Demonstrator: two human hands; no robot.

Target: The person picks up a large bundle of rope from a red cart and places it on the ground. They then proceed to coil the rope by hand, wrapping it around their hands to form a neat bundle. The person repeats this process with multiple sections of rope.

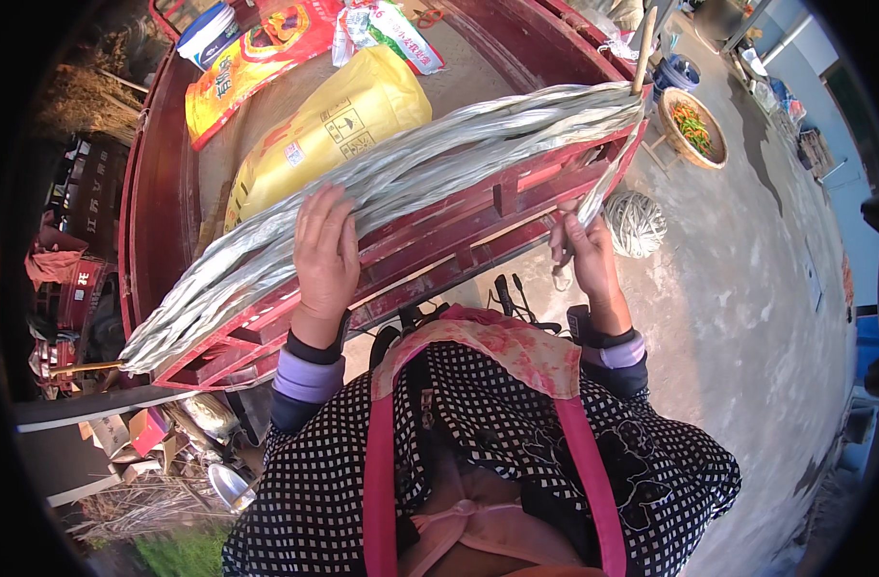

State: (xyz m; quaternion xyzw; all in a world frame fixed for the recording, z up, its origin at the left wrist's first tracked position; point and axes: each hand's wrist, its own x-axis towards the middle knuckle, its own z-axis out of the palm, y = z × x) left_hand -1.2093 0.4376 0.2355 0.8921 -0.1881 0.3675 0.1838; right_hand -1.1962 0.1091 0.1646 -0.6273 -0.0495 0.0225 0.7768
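Note:
A long bundle of pale plastic rope strands (439, 148) stretches along the side rail of a red metal cart bed (475, 216), between a wooden stick (645, 50) at the right and a thinner stick (86, 368) at the lower left. My left hand (325, 249) lies against the bundle's near side with its fingers straight. At the right end, my right hand (589, 249) grips a loose strand (604, 189) that runs down from the upright stick. A ball of the same rope (634, 223) sits on the ground just beyond my right hand.
Inside the cart are a yellow sack (338, 122), a red and yellow bag (259, 61), a white and blue bucket (209, 34) and scissors (429, 17). A basket of peppers (692, 130) stands right of the cart. Cardboard boxes (126, 440) and dry twigs (147, 498) lie lower left.

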